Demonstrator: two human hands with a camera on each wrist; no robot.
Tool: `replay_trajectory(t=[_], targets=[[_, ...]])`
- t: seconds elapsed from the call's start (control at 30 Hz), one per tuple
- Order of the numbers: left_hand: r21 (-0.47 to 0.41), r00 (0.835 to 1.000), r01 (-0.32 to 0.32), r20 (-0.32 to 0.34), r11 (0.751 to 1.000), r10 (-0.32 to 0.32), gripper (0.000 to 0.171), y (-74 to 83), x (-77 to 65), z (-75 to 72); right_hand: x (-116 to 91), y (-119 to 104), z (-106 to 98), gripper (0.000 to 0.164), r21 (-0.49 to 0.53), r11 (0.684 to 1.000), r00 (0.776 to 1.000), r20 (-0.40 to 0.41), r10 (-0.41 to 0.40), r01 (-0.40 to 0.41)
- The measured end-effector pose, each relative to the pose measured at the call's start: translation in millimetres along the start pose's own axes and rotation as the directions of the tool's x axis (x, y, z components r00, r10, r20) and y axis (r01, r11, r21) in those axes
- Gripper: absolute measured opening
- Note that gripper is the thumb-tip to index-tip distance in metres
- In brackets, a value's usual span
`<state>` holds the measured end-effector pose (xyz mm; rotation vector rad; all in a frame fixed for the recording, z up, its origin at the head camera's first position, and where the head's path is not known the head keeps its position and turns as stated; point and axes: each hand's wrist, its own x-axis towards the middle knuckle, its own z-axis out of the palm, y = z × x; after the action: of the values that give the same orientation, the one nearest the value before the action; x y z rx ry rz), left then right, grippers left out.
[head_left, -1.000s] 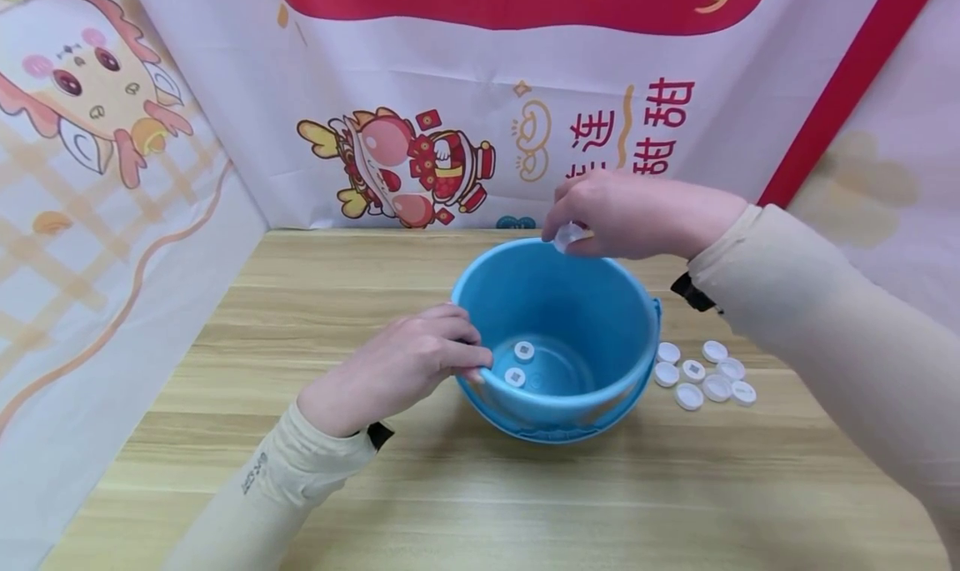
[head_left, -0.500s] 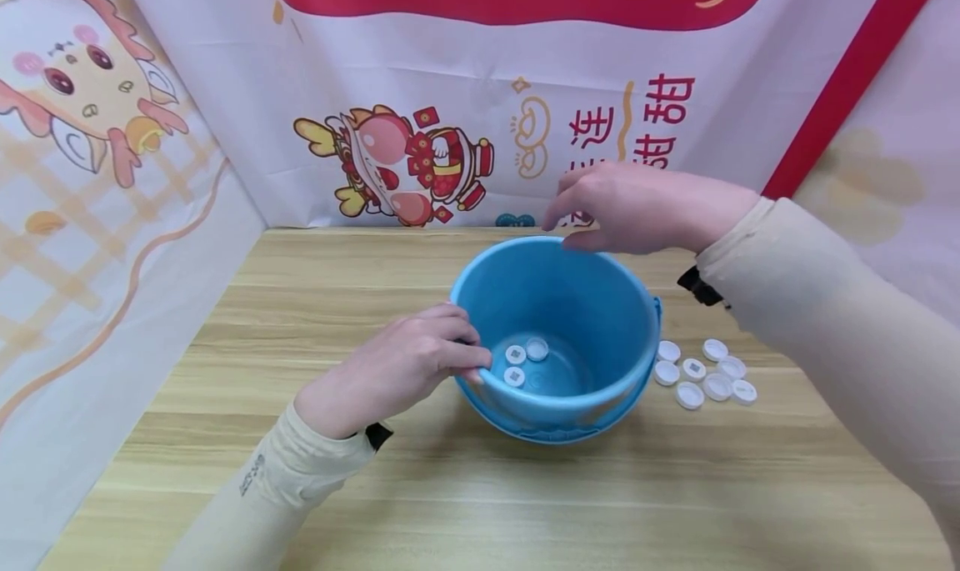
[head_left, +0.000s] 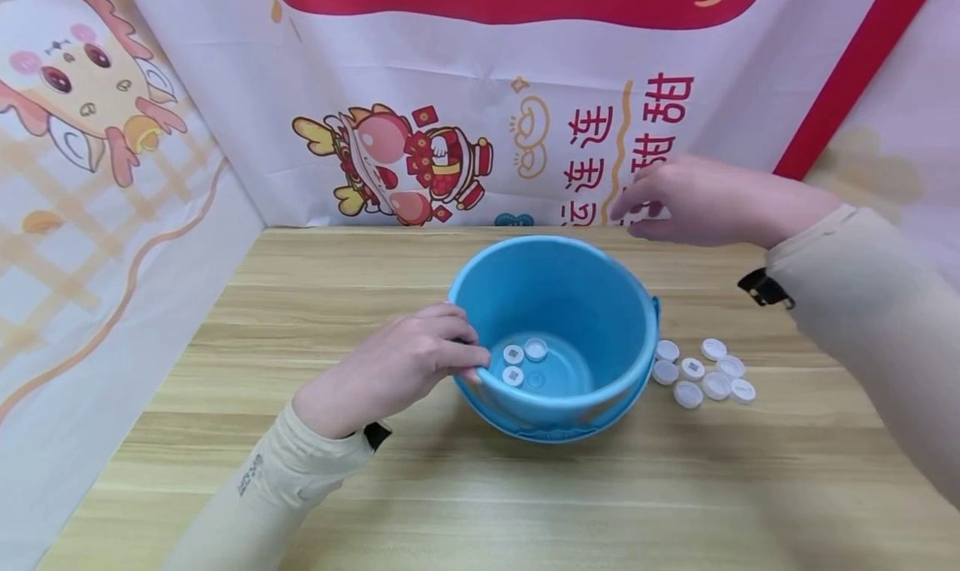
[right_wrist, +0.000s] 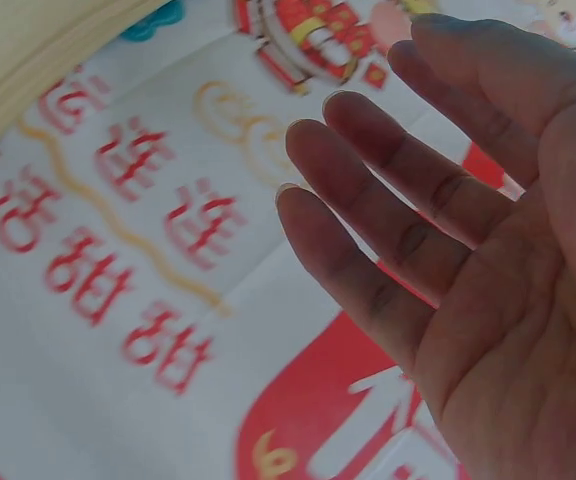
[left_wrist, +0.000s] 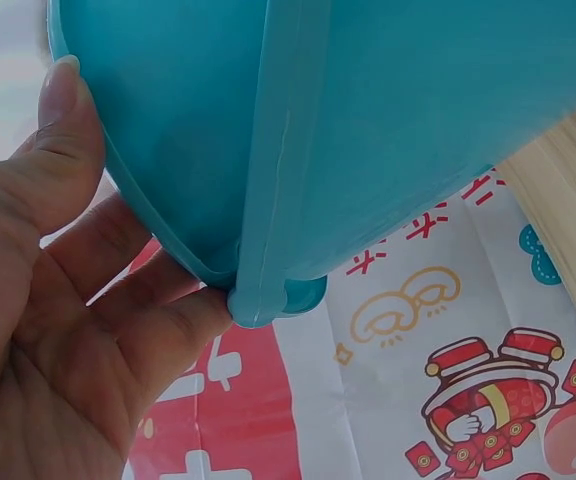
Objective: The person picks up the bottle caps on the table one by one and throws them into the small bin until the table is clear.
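Note:
A blue plastic bucket (head_left: 592, 304) stands on the wooden table (head_left: 315, 304). Three white bottle caps (head_left: 524, 360) lie on its bottom. My left hand (head_left: 408, 363) grips the bucket's near-left rim, thumb over the edge; the left wrist view shows the bucket's wall (left_wrist: 388, 120) against my left hand (left_wrist: 63, 300). My right hand (head_left: 693, 200) hovers above the table behind and right of the bucket, fingers straight and empty. In the right wrist view the right hand (right_wrist: 438, 230) shows a bare palm.
Several white caps (head_left: 702, 373) lie in a cluster on the table right of the bucket. Printed cloth walls (head_left: 450, 96) with cartoon figures close off the back and both sides.
My right hand dropped a white cap into the bucket, where it now lies beside the two others. The hand then drew away to the right, empty. The left hand stayed on the rim.

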<state>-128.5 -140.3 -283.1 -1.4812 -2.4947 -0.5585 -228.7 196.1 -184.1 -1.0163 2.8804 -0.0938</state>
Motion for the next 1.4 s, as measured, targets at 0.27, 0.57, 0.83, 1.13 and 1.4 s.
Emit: replay_trajectory(t=[0.27,0.57,0.83,1.13,1.4], targets=[[0.017,1.0,-0.014,-0.015,1.0,0.015,0.024,-0.5,1.2,-0.1,-29,50,31,0.038,0.081,0.992,0.995,0.0,0.102,-0.101],[0.025,1.0,-0.024,-0.017,0.999,0.025,0.023,0.0,1.8,-0.3,-64,102,89,0.031,0.13,0.975,0.982,0.071,0.175,-0.183],[0.028,1.0,-0.024,-0.015,0.999,0.024,0.023,-1.0,1.9,0.5,-89,137,149,0.022,0.204,0.963,0.978,0.144,0.151,-0.178],[0.029,0.999,-0.025,-0.03,0.999,0.025,0.023,-2.2,1.0,1.2,-111,148,190,0.019,0.226,0.954,0.974,0.152,0.167,-0.199],[0.036,0.999,-0.023,-0.027,0.999,0.024,0.022,-2.7,1.6,2.1,-117,140,198,0.028,0.257,0.918,0.948,0.185,0.259,-0.301]])
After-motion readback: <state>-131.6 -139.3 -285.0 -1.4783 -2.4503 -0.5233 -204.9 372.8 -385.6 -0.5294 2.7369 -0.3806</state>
